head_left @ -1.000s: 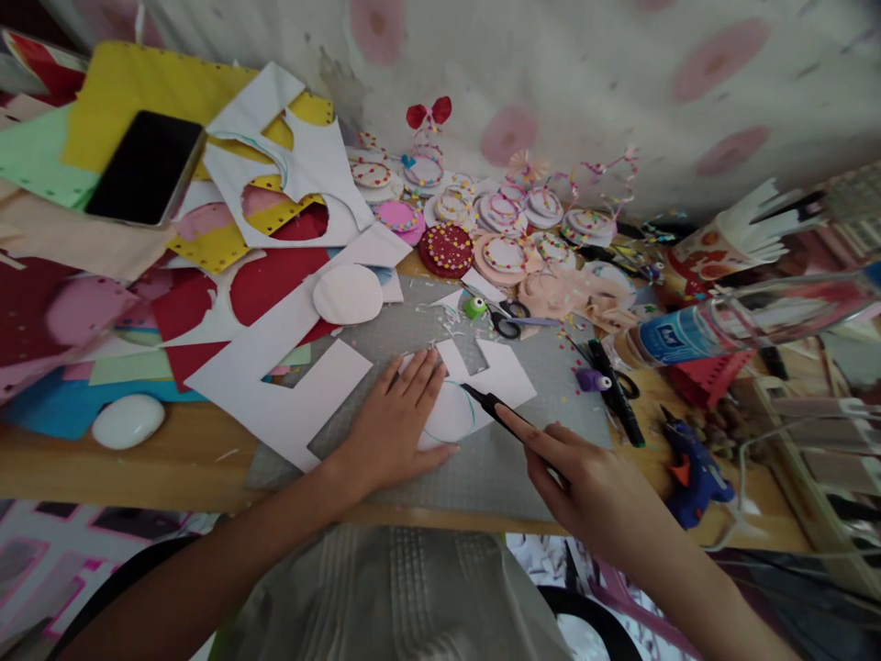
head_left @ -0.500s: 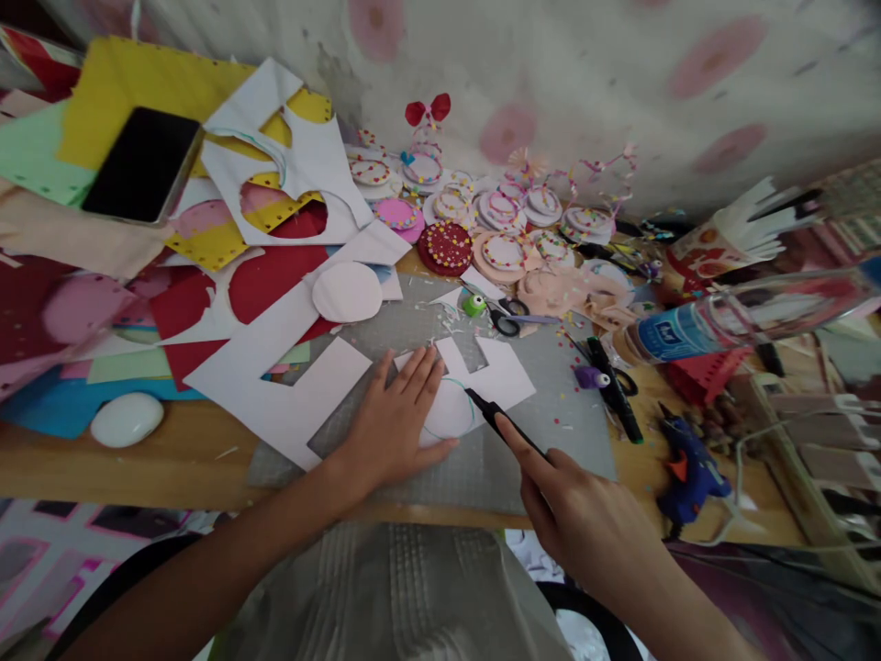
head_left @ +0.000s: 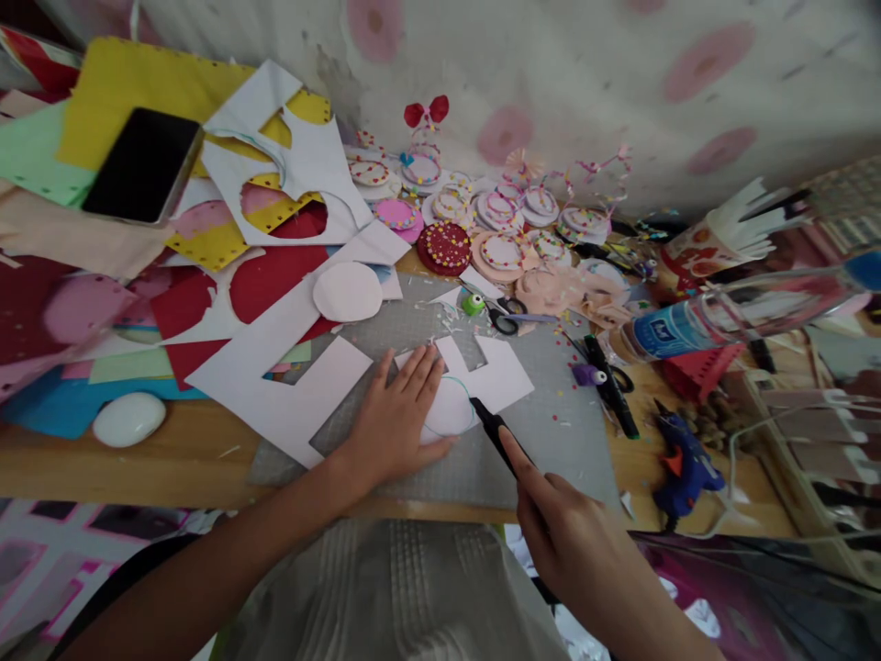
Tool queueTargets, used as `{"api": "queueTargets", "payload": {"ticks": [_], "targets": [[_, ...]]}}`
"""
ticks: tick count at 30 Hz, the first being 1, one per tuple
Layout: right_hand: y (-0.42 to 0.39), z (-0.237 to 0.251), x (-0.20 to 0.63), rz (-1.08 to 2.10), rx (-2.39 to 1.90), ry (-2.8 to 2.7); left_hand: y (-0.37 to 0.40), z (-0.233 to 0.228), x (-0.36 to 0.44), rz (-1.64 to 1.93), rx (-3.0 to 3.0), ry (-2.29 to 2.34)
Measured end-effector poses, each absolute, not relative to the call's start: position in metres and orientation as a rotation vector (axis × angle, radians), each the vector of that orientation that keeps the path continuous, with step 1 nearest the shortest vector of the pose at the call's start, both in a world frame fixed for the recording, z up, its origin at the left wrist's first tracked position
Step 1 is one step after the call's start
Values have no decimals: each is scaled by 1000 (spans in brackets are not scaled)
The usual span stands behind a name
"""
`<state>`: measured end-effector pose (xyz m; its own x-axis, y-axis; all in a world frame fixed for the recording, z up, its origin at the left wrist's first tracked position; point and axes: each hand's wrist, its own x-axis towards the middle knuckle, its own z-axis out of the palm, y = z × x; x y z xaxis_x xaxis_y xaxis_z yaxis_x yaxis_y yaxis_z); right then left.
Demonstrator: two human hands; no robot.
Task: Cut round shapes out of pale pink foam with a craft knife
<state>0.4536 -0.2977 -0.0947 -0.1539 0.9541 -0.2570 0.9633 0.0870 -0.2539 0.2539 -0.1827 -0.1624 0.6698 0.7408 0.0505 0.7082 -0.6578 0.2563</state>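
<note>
The right hand's (head_left: 568, 523) grip wraps a black craft knife (head_left: 496, 433), tip at the teal-outlined circle (head_left: 451, 413) in white paperboard (head_left: 507, 367) on the cutting mat (head_left: 557, 464). The left hand (head_left: 394, 422), flat, grasps nothing. One white disc (head_left: 348, 292) lies cut; this circle seems unfinished.

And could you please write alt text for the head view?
The left hand lies flat on a white notched sheet while the right hand holds a slim black tool at its drawn teal circle. Beneath is a grey mat; to the right, a blue glue gun.
</note>
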Motion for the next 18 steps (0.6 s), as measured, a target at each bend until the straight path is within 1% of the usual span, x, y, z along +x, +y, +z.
{"api": "queueTargets", "payload": {"ticks": [5,12,18], "targets": [[-308,-95,448,-622,2150,2267,-184,-165,254,251,2678,1184],[-319,-96,446,-733,2195,2225,-184,-164,254,264,2677,1180],[-317,-93,456,-962,2311,2255,-185,-165,254,277,2694,1179]]}}
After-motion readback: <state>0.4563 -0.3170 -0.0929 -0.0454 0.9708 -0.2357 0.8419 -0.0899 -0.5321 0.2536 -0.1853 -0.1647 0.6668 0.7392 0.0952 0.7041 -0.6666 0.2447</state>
